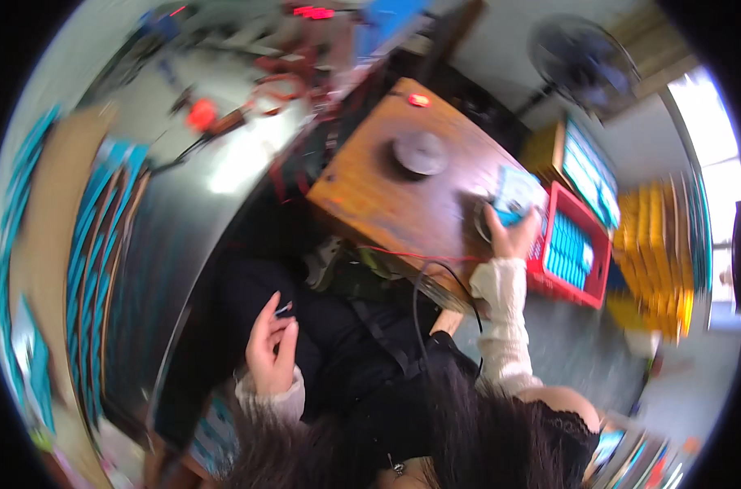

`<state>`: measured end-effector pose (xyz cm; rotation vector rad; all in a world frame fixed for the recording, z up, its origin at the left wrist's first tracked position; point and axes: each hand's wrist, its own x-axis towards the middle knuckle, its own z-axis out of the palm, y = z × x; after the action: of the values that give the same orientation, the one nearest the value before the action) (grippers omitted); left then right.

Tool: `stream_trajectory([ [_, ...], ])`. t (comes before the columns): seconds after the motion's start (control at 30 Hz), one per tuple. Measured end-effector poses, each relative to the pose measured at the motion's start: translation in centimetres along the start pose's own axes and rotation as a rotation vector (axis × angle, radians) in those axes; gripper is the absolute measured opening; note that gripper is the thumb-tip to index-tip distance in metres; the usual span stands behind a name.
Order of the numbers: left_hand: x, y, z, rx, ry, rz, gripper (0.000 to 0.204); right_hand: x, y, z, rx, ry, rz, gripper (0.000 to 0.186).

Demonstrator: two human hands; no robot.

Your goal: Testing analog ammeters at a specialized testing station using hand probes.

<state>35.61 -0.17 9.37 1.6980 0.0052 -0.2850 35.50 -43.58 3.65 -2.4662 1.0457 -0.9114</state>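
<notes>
A: What is being held by the right hand (513, 236)?

B: A light blue packet (518, 196) is being gripped at its lower edge, with the fingers curled around it. The packet is being held just above the right end of the wooden worktop (378, 196), close to the red crate (578, 244).

A: What is being kept in that crate?

B: Rows of similar light blue packets are being stored in it. The crate is standing just beside the worktop, on the right side. Further right, yellow stacks (655, 244) are being kept, but their kind cannot be told because of blur.

A: And the left hand (271, 346)?

B: It is being held low, over the dark clothing of the person, well apart from the worktop. A small dark object (282, 309) is being pinched between the thumb and the fingertips. What it is cannot be told.

A: What else is being carried by the worktop?

B: A round grey disc (420, 151) is lying near the middle, and a small red thing (419, 100) is sitting near the far corner. A thin red wire (419, 257) and a black cable (435, 281) are running along the near edge.

A: And on the left?

B: A shiny metal surface (199, 212) is being seen there, with an orange-red tool (201, 114) on it. More blue packets (101, 244) are being stacked further left.
</notes>
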Motion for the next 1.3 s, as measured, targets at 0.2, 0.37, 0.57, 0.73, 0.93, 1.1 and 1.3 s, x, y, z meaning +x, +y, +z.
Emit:
stream_trajectory([
  [0.2,-0.7,-0.8,-0.5,-0.031,0.159,0.116,0.042,-1.9,-2.1,1.0,0.001,0.040,-0.229,0.097],
  [0.37,-1.9,0.1,0.9,0.055,0.272,0.219,0.046,-12.5,-18.3,1.1,0.679,-0.499,-0.403,0.102],
  [0.57,-4.7,-1.1,-2.0,-0.126,0.666,0.112,0.043,-21.0,-27.5,-2.7,0.859,-0.938,-0.859,0.109],
  [0.73,-7.5,-0.1,-6.6,-0.463,0.610,-0.033,0.046,-22.4,-26.0,-2.7,1.052,-1.721,-0.049,0.042],
  [0.93,-7.7,-0.7,-7.5,-0.465,0.562,-0.067,0.053,-21.9,-26.2,-3.3,1.012,-1.644,-0.152,0.020],
  [1.1,-7.2,-1.0,-6.7,-0.456,0.572,-0.047,0.051,-20.4,-26.2,-3.5,0.928,-1.623,-0.310,0.022],
  [1.3,-6.9,-0.8,-6.5,-0.468,0.532,-0.048,0.048,-19.5,-26.5,-3.9,0.930,-1.472,-0.441,0.021],
])
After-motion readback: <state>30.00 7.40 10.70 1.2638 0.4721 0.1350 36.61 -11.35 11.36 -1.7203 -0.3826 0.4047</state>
